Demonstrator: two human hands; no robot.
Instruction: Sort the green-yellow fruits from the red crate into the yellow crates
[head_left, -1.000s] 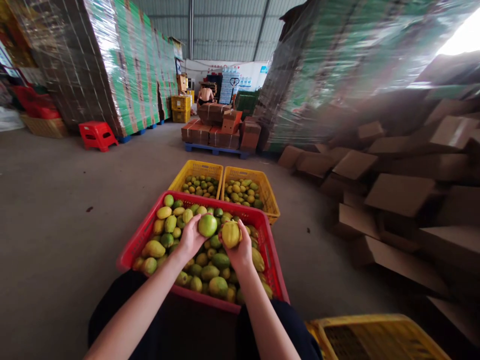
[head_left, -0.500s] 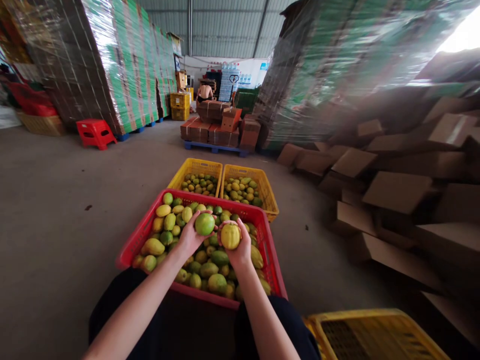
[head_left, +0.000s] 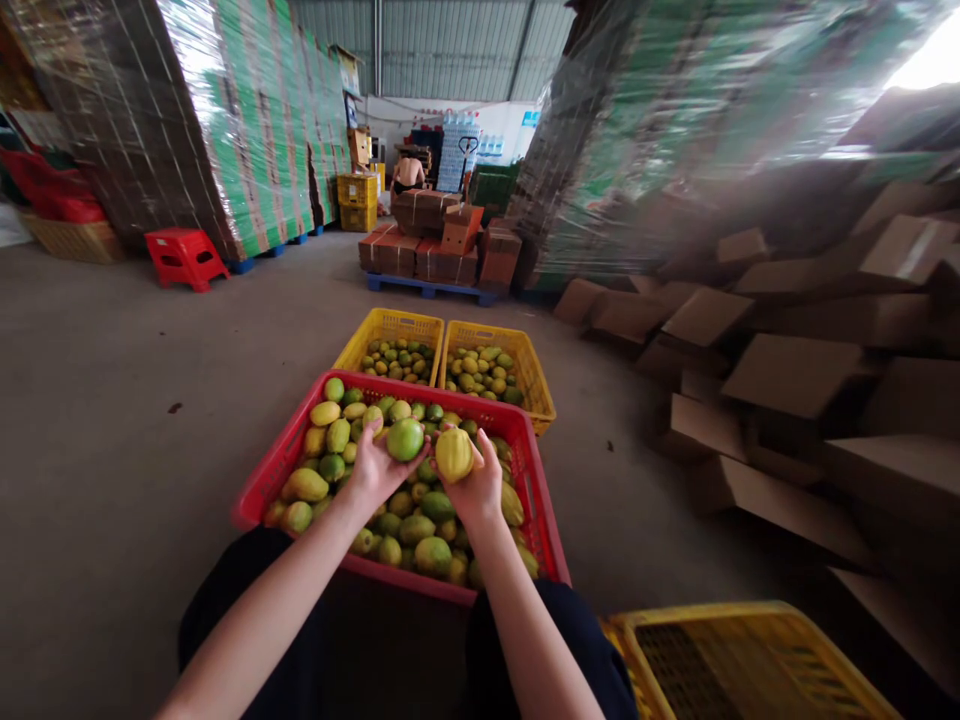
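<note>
In my left hand (head_left: 377, 465) rests a round green lemon-like fruit (head_left: 406, 440), cradled on the fingers with the thumb beside it. My right hand (head_left: 480, 485) holds a yellow, ribbed lemon-like fruit (head_left: 454, 455), its thumb raised a little off the side. The two fruits are close together but apart. Both hands are above a red plastic crate (head_left: 546, 510) full of yellow and green fruits (head_left: 433, 556) of mixed sizes. The crate lies in front of my knees.
Two yellow crates (head_left: 540, 375) of smaller-looking fruit touch the red crate's far side. Another yellow crate (head_left: 720, 612) is at my lower right. Cardboard boxes (head_left: 795, 375) heap up on the right. A red stool (head_left: 186, 258) and a loaded blue pallet (head_left: 427, 287) stand farther off; a person (head_left: 409, 172) is behind.
Both hands have shifted slightly left with their fruits. The yellow fruit has turned to show its side, and my grips have loosened a little. The view has tilted slightly downward.
</note>
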